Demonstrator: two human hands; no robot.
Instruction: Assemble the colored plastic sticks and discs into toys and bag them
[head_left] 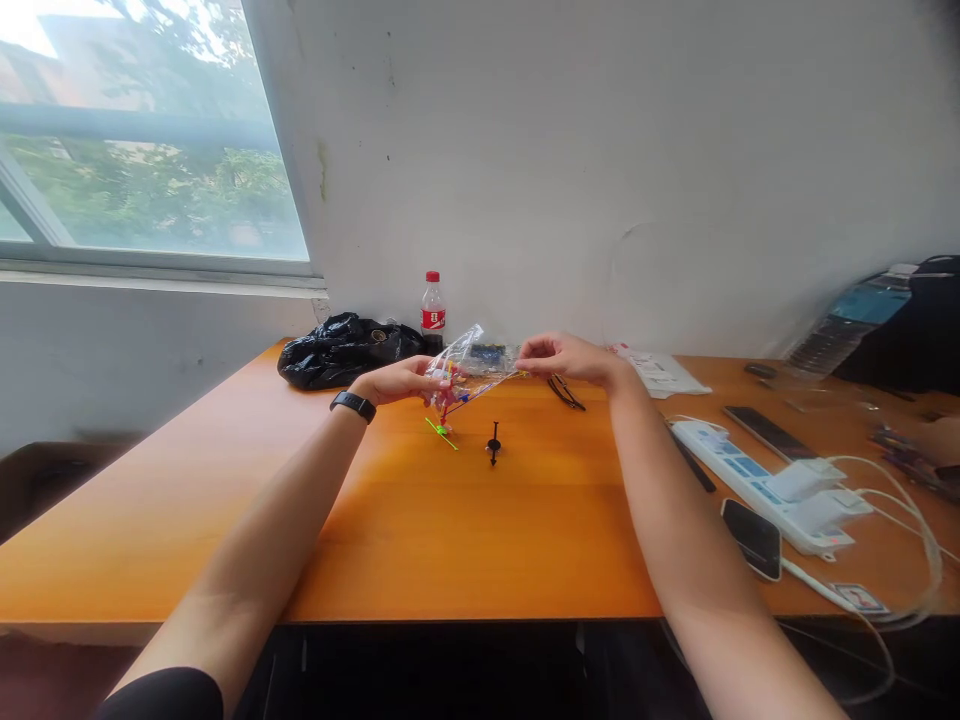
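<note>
A clear plastic bag with small coloured pieces inside hangs tilted above the orange table, stretched between both hands. My left hand pinches its lower left end, and my right hand pinches its upper right corner. A green stick-like piece lies on the table just under the bag. Right of that green piece stands a small black piece. A black band is on my left wrist.
A black plastic bag and a red-capped bottle sit by the wall. Black glasses and papers lie behind my right hand. A white power strip, phone, cables and a large water bottle crowd the right.
</note>
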